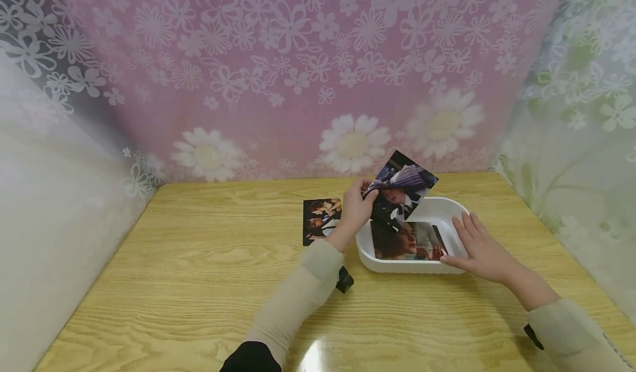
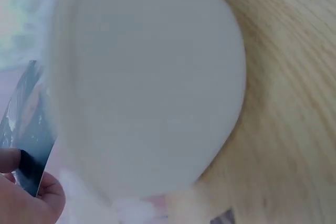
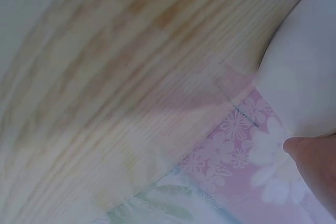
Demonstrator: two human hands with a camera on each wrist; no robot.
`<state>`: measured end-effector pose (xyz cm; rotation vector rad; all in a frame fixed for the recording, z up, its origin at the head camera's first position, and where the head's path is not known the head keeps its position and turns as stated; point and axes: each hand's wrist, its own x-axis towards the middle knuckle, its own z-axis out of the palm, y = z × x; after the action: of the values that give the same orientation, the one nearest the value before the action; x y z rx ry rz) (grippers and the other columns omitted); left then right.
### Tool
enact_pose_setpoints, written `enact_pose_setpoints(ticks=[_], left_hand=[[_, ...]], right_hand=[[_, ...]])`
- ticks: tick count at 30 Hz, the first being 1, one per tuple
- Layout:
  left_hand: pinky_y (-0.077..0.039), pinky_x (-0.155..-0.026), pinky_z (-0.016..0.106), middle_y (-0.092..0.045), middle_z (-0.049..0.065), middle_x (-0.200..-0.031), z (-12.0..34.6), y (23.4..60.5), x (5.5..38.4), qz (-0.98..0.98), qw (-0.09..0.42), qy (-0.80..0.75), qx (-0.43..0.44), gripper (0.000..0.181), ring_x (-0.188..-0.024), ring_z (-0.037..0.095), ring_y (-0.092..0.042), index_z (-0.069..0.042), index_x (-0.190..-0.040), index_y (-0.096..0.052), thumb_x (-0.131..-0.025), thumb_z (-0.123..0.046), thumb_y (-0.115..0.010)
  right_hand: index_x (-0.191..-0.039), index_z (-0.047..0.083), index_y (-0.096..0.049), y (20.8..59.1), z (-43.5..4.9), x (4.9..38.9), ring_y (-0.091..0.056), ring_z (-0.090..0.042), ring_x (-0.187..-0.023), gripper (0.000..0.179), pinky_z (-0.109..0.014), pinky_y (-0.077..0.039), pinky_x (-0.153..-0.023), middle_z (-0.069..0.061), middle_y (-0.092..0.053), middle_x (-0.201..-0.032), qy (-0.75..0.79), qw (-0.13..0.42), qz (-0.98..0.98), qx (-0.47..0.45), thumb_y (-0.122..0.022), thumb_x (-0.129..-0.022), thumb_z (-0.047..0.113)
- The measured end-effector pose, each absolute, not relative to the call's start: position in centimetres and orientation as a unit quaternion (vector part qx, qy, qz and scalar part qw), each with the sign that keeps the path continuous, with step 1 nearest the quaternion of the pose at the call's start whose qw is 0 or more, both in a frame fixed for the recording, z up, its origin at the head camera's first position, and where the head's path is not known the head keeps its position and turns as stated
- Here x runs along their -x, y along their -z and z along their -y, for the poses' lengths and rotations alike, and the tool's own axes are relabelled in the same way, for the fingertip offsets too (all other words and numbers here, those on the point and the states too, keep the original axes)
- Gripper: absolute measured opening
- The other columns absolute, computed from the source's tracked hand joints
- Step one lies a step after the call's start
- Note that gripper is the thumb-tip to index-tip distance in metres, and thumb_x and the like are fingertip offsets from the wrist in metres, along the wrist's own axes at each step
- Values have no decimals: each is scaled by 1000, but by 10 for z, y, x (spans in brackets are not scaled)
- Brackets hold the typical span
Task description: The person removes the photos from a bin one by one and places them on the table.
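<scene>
My left hand [image 1: 356, 209] pinches a photo card [image 1: 401, 187] by its left edge, thumb on top, and holds it tilted above a white oval-ended tray [image 1: 365, 250]. In the left wrist view the thumb and fingers grip the same photo at the far left, beside the tray's blurred outer wall [image 2: 152, 87]. Inside the tray lies another photo [image 1: 407, 242] of a face, partly covered by the held one. My right hand [image 1: 482, 253] rests at the tray's right end with straight fingers over the rim. Its fingertip shows against the white wall [image 3: 310, 66] in the right wrist view.
A third photo [image 1: 320, 220] lies on the wooden table [image 1: 208, 272] left of the tray, partly behind the left wrist. A small black object [image 1: 344, 280] shows beside the left sleeve. Flowered curtains [image 1: 278, 85] stand at the back and sides of the table.
</scene>
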<state>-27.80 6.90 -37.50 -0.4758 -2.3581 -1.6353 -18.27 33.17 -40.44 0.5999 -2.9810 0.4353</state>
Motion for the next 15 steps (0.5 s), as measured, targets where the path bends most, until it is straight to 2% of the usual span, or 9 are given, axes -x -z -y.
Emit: enact_pose_setpoints(ticks=[7,15], left_hand=[[-42,-74,29,-52,9,-97,-28,365,277,766,41,635,89,19,-87,20,-49,-1,-109,-52,-91,-3,-46],[-40,-63,22,-49,5,-85,35,369,279,720,7,694,25,17,-74,14,-47,6,-105,-48,-88,4,-47]], right_hand=[[-136,-13,-9,402,-331,181,15,-37,-127,94,-50,-1,-101,-37,0,-136,-149,17,970,-190,-58,-81,45],[-136,-13,-9,403,-331,182,15,-37,-127,94,-49,0,-102,-37,-1,-136,-143,19,971,-190,-58,-81,45]])
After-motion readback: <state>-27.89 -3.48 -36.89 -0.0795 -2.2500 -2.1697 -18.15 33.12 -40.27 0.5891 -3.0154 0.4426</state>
